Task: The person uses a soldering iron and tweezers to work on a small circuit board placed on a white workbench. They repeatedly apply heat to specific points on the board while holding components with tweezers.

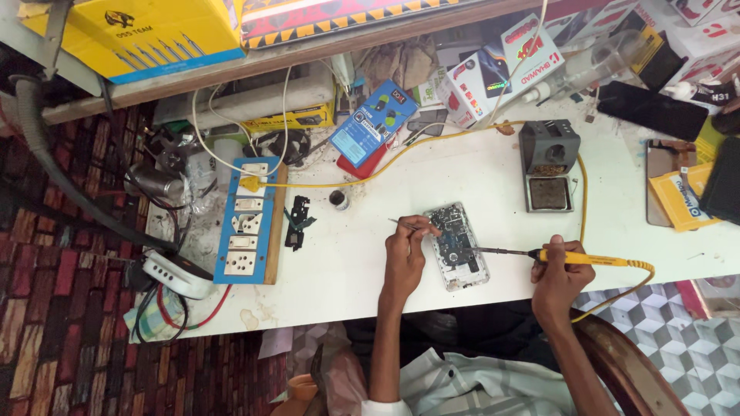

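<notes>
Opened smartphone (458, 245) at frame centre on white bench (347, 254), long axis near-vertical, between 2 hands. Left hand (405, 250) touching its left edge, pinching tweezers (408, 224); right hand (559, 270) clamped on yellow soldering iron (574, 258), tip on board. Open bench left; near edge just below.

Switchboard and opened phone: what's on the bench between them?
Head view: a small black bracket part and a little round pot lie between the switchboard and the opened phone.
</notes>
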